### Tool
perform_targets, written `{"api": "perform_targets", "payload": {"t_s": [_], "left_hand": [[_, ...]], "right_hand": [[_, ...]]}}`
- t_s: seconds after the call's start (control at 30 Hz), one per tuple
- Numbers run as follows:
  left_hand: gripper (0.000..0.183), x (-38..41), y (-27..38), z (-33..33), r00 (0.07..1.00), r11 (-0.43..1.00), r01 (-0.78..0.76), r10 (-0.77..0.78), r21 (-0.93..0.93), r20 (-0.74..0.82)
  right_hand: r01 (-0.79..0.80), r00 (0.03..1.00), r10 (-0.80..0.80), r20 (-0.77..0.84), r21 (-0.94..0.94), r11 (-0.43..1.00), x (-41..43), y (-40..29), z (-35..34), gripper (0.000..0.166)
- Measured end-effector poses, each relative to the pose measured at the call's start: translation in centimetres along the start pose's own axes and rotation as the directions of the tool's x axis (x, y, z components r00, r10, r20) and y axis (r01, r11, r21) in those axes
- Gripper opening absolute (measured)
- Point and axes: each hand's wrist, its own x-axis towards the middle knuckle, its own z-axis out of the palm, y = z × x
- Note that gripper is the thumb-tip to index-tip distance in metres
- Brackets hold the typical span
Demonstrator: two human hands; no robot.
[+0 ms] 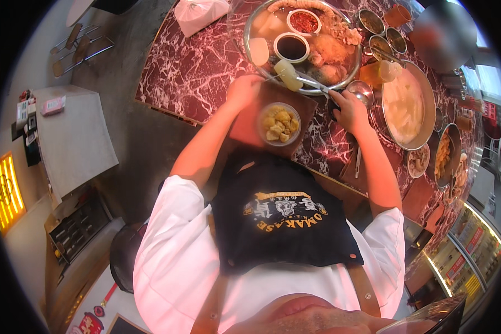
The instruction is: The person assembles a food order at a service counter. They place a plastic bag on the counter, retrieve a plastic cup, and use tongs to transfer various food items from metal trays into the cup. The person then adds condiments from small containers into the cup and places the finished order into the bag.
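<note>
A pale, thick piece of food (288, 75) is speared on a thin metal skewer or fork (274, 76), whose near end my left hand (246, 89) grips. In my right hand (350, 109) is a pair of scissors (313, 83) with metal blades against that piece, at the near rim of a large round metal tray (250, 52). On the tray stand a white bowl of dark sauce (291, 47) and a white bowl of chopped red chilli (304, 22), among meats and other pale pieces. Just below my hands, a clear plastic tub of yellowish cut pieces (280, 124) rests on a brown board.
A metal ladle (360, 92) lies right of the tray, beside a large pan of pale food (405, 106). Small metal bowls (371, 22) and a jar of amber liquid (373, 73) stand near. A white plastic bag (200, 14) sits on the marbled table (179, 79) at the upper left.
</note>
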Motion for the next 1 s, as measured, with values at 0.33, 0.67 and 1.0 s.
{"api": "perform_targets", "payload": {"t_s": [0.33, 0.67, 1.0], "left_hand": [[0.029, 16.2, 1.4, -12.0, 0.973, 0.913, -0.186, 0.119, 0.364, 0.197], [0.022, 4.0, -2.8, -10.1, 0.959, 0.952, -0.268, 0.250, -0.149, -0.131], [0.036, -6.2, -7.1, 2.8, 0.935, 0.930, -0.348, 0.354, -0.117, 0.033]], "right_hand": [[-0.255, 0.932, 0.294, -0.211, 0.193, 0.947, 10.7, -8.7, 5.8, 0.055], [-0.369, 0.838, 0.445, -0.315, 0.273, 0.888, 2.3, -10.2, 4.9, 0.058], [-0.455, 0.859, 0.498, -0.116, 0.272, 0.848, -8.3, -7.9, 11.8, 0.068]]}}
